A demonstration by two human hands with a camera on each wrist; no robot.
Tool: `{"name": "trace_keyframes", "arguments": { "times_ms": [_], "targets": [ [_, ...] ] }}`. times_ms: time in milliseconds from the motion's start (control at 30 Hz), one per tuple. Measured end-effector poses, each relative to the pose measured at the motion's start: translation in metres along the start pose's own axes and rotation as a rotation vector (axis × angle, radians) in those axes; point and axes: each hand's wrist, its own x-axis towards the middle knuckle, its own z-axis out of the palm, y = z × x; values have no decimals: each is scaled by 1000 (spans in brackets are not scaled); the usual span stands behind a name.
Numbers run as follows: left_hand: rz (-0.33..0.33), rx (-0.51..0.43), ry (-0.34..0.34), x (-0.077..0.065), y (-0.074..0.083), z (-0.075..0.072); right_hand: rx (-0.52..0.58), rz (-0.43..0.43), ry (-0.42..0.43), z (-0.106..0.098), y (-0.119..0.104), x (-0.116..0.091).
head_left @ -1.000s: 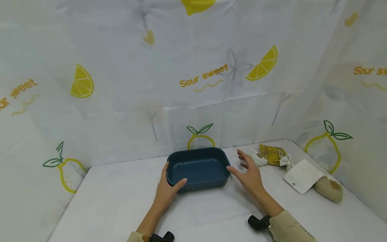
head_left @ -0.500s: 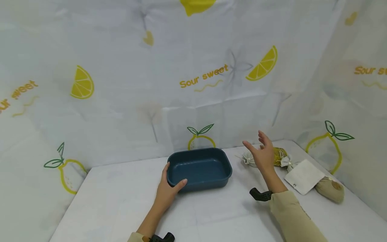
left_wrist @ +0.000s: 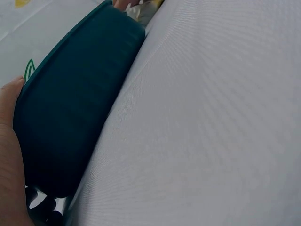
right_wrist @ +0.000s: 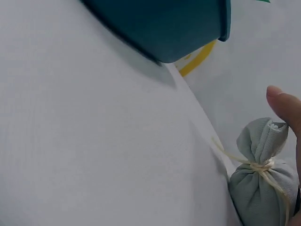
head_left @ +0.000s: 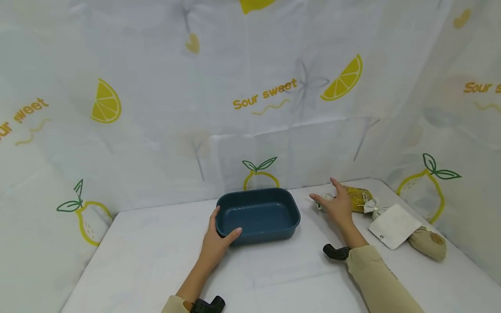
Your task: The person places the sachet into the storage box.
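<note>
A dark blue rectangular bin [head_left: 262, 237] stands on the white-covered table. My left hand [head_left: 212, 244] grips its left end, with the thumb at the front rim and the fingers along the side; the left wrist view shows the thumb [left_wrist: 10, 101] against the bin's wall [left_wrist: 75, 99]. To the right of the bin, my right hand [head_left: 339, 208] reaches over a small grey-green drawstring sachet [right_wrist: 261, 193] tied with a cream cord. Thumb and fingers are spread apart around the sachet; whether they touch it is unclear. The hand hides most of the sachet in the head view.
Further right lie a yellow patterned pouch [head_left: 359, 198], a pale pouch with a bow [head_left: 373, 208], a flat white piece with an eyelet [head_left: 394, 226] and a beige pouch [head_left: 427, 243]. A lemon-print cloth [head_left: 156, 130] hangs behind the table.
My right hand has left the bin's right end, moved right, and come down over the grey-green sachet. The left hand and the bin have stayed in place.
</note>
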Motion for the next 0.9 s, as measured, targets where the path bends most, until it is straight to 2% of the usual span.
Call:
{"name": "trace_keyframes", "arguments": {
  "times_ms": [267,567,800,900],
  "targets": [
    [-5,-17,8,1,2,0,-189,-88,-25,6,6,-7],
    [3,-9,5,1,1,0,-320,-51,-57,7,14,-9],
    [4,-2,2,1,0,-1,-274,-140,-12,4,21,-10],
    [4,-10,1,1,1,-1,-222,-127,3,4,21,-10]
  ]
}}
